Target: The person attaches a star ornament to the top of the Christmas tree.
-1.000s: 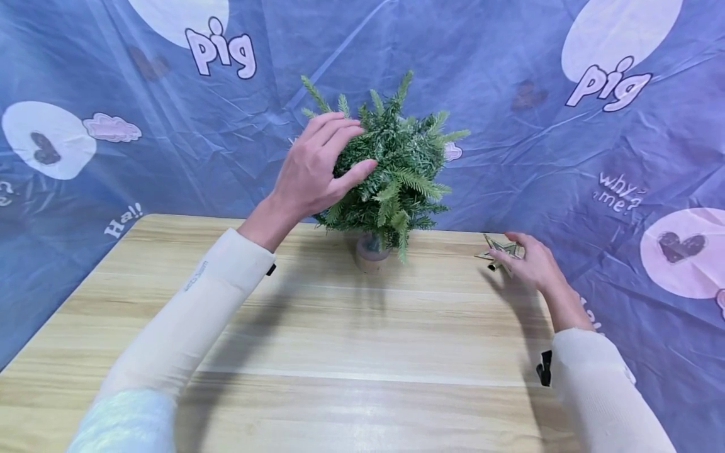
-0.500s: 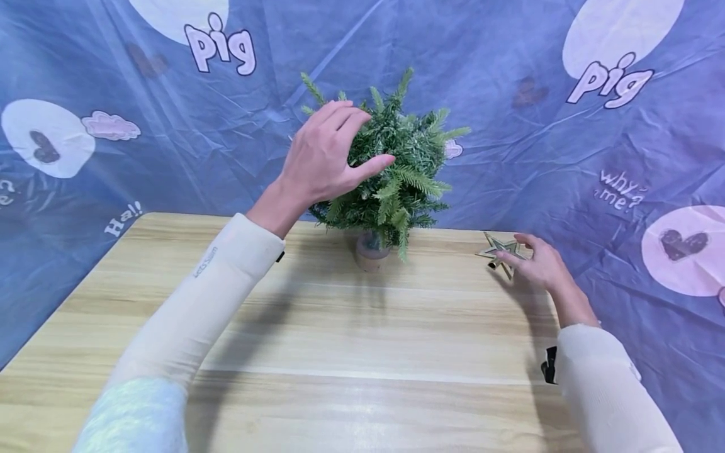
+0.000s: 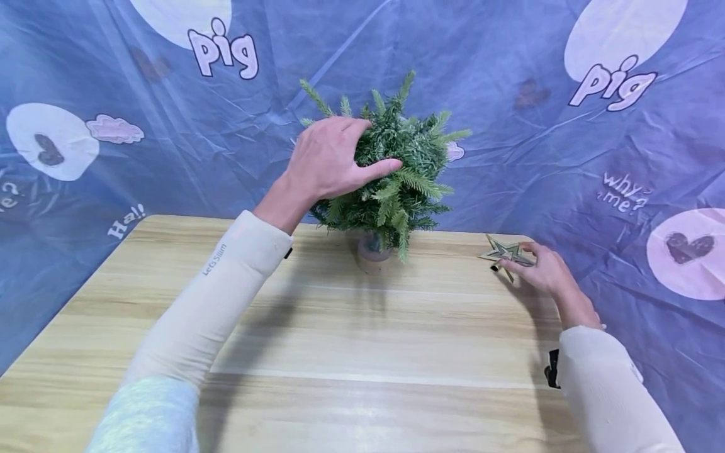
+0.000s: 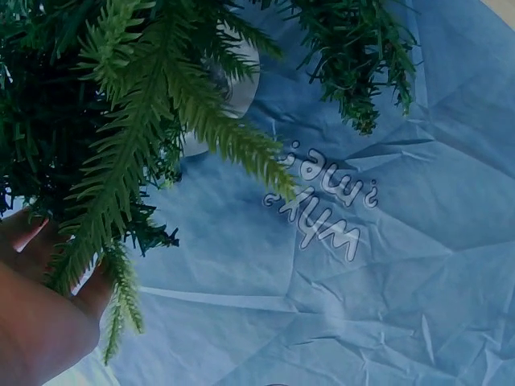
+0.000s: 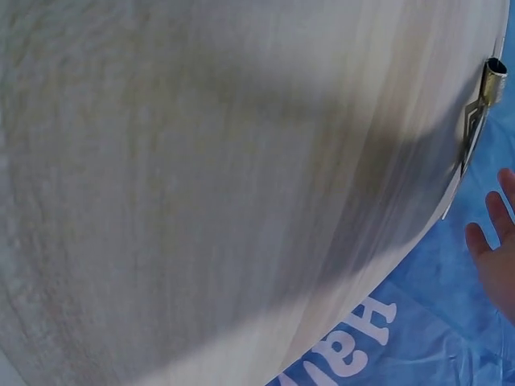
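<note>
A bushy green artificial tree (image 3: 396,151) stands upright at the table's back, in a small round base (image 3: 372,255). Over its upper left side lies my left hand (image 3: 325,157), fingers bent loosely at the foliage and thumb stretched across the front; foliage hides some fingertips. In the left wrist view this hand (image 4: 44,318) is among the branches (image 4: 121,145). A gold star (image 3: 501,250) with a short tube lies near the back right corner. My right hand (image 3: 546,270) is beside its right points, thumb and fingers apart; the right wrist view shows the hand (image 5: 499,257) below the star (image 5: 472,129).
A pale wooden table (image 3: 340,340) spreads out in front of the tree. Behind it and along its sides hangs a wrinkled blue cloth (image 3: 498,157) with printed words and shapes. The star is close to the table's edge.
My left hand has shifted right across the tree's foliage, its thumb farther over the front. My right hand has moved slightly right and down. The tree and star look nearly unmoved.
</note>
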